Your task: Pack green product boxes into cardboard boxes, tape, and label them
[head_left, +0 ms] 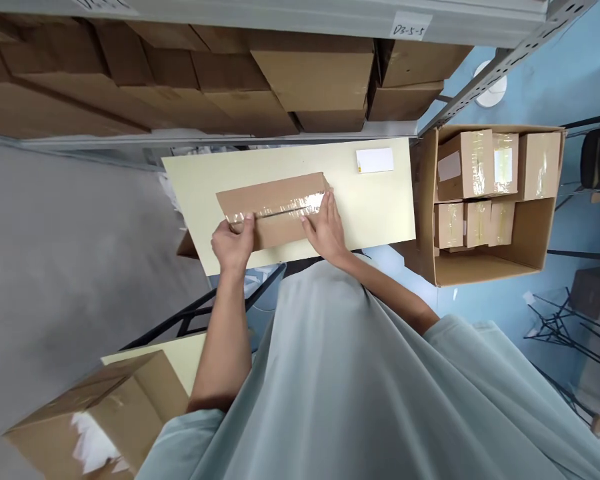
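Observation:
A long cardboard box (280, 208) lies slightly slanted on a cream-coloured tabletop (380, 213). Shiny clear tape runs along the top seam, where a dark narrow gap shows between the flaps. My left hand (233, 244) grips the box's left end, thumb on top and the other fingers curled, partly hidden. At the right end, my right hand (326, 228) rests on the tape with fingers stretched out and thumb spread. Beyond it, a small white rectangular card or pack (375, 160) lies near the tabletop's back edge.
A metal shelf (280, 15) packed with cardboard boxes (325, 80) spans the back. To the right stands a large open carton (485, 270) holding several taped boxes. An open carton (130, 413) with white material inside sits at lower left. Black folding frames (563, 327) stand at far right.

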A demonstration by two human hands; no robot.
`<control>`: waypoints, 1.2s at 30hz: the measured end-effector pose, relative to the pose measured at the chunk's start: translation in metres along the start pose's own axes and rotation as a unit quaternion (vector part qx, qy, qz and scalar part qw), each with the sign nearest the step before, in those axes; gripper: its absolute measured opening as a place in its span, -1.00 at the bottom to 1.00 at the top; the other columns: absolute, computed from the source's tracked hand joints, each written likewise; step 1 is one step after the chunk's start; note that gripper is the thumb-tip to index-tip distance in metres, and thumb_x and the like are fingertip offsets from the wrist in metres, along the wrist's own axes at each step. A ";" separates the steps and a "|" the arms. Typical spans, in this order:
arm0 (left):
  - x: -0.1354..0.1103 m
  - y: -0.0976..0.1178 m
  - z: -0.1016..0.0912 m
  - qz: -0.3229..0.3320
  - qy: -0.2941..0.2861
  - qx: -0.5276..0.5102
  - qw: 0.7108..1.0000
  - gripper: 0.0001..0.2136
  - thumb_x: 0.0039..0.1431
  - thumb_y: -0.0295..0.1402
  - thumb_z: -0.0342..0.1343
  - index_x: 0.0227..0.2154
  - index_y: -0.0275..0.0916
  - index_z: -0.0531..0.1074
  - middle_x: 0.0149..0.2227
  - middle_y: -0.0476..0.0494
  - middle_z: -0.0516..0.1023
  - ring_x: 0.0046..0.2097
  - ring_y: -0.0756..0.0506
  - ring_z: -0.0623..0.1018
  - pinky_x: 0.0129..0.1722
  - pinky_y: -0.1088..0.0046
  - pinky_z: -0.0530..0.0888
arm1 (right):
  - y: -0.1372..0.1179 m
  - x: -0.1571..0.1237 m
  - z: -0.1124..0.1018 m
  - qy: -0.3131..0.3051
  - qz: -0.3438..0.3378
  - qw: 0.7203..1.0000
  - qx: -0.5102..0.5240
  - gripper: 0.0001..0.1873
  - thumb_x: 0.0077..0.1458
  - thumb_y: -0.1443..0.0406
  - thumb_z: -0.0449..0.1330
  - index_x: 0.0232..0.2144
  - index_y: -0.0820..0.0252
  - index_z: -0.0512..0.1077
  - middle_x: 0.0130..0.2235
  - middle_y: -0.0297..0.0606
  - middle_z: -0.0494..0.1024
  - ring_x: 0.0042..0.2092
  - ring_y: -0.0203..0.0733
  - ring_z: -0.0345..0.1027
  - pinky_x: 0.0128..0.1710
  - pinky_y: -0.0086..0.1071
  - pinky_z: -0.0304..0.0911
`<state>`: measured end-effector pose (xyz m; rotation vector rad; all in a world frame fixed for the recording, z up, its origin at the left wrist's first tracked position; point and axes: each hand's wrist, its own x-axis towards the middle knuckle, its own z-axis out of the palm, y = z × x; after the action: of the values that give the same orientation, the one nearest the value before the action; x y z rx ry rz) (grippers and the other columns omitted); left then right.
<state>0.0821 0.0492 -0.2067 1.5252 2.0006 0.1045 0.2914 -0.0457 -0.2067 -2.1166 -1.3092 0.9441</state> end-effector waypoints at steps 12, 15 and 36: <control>-0.003 -0.026 0.006 0.061 -0.040 -0.081 0.994 -0.64 0.61 -0.02 0.01 -0.13 -0.20 0.51 -0.22 -0.17 0.66 0.05 -0.25 0.70 0.10 0.25 0.50 | 0.015 0.019 -0.020 -0.031 0.130 0.987 -0.090 -0.21 0.70 -0.03 -0.30 0.68 0.33 0.01 0.35 0.21 0.63 0.28 0.26 0.61 0.31 0.00 0.46; 0.003 -0.034 -0.007 0.107 -0.066 -0.131 0.983 -0.73 0.54 -0.13 0.05 -0.17 -0.19 0.51 -0.27 -0.15 0.64 -0.01 -0.26 0.69 0.06 0.25 0.54 | 0.002 0.012 -0.026 0.002 0.122 0.988 -0.095 -0.32 0.68 0.15 -0.30 0.59 0.33 0.18 0.26 0.14 0.71 0.20 0.21 0.66 0.25 -0.06 0.49; 0.083 -0.111 -0.063 0.127 -0.012 -0.167 0.978 -0.85 0.20 -0.29 0.15 -0.32 -0.13 0.62 -0.38 -0.31 0.72 -0.28 -0.33 0.67 -0.23 0.23 0.57 | -0.044 -0.030 0.059 0.017 -0.048 0.994 -0.095 -0.65 0.21 0.35 0.23 -0.13 -0.16 0.74 -0.03 -0.17 0.79 0.07 0.17 0.75 0.02 -0.01 0.72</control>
<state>-0.0564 0.1056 -0.2363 1.5393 1.6589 0.4981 0.2120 -0.0516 -0.2052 -2.1766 -1.5203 0.7666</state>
